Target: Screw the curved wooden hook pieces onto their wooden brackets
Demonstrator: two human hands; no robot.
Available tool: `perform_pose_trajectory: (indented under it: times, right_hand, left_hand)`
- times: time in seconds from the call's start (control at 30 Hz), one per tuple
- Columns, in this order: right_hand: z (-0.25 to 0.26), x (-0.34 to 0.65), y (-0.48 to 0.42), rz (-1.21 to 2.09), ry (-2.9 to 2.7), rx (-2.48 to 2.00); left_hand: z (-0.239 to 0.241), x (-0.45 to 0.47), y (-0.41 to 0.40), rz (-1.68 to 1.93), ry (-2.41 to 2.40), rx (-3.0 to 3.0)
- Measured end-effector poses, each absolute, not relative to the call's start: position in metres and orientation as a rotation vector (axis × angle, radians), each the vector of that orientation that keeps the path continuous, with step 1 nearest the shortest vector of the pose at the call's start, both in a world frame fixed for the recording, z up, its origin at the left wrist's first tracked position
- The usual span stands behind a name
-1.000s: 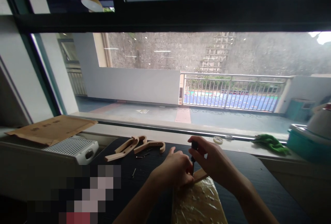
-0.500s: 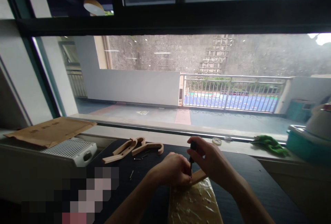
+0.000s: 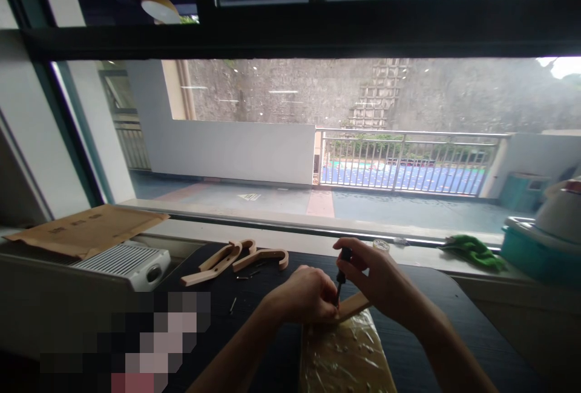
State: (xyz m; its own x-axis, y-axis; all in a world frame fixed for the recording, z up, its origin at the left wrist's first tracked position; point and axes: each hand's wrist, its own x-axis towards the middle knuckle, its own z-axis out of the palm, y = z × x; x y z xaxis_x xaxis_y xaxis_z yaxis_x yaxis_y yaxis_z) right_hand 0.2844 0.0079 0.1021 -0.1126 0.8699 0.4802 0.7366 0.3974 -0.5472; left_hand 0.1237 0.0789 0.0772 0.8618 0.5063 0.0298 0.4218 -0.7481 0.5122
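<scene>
My right hand (image 3: pixel 379 269) grips the dark handle of a screwdriver (image 3: pixel 340 281), fingers bent round its upper end. The shaft slants down to the fingertips of my left hand (image 3: pixel 304 297), which is closed on a pale wooden hook (image 3: pixel 354 306). Those fingers cover much of the wood and the screwdriver's tip, so I cannot see whether a screw is there. Beneath the hook lies a tan block wrapped in clear plastic film (image 3: pixel 347 353). To the left, several more wooden hooks (image 3: pixel 261 257) rest on the dark table, with a few loose screws (image 3: pixel 233 306) near them.
A white ribbed appliance (image 3: pixel 131 266) with a brown paper envelope (image 3: pixel 91 226) on it stands at the left. Along the window sill are a tape roll (image 3: pixel 380 244), a green cloth (image 3: pixel 469 250) and a teal container (image 3: pixel 526 250). The dark table (image 3: pixel 436 314) has a rounded far-right corner.
My right hand has shifted slightly right, and the screwdriver has gone from nearly upright to leaning right at its top. My left hand stays at the hook.
</scene>
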Motion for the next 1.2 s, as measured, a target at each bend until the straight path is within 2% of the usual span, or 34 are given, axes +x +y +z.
perform_pose_trajectory:
  times: [0.4, 0.63, 0.87, 1.2]
  right_hand:
    - [0.108, 0.294, 0.003, 0.06, -1.916, -1.414]
    - [0.105, 0.294, 0.01, 0.097, -1.834, -1.507]
    - [0.105, 0.296, 0.007, 0.301, -1.868, -1.401]
    - [0.099, 0.286, 0.016, 0.133, -1.796, -1.507]
  left_hand:
    - [0.079, 0.124, 0.08, 0.172, 0.693, 2.547]
    - [0.072, 0.124, 0.084, 0.2, 0.677, 2.574]
    - [0.074, 0.124, 0.083, 0.204, 0.666, 2.56]
    - [0.071, 0.124, 0.083, 0.219, 0.672, 2.517]
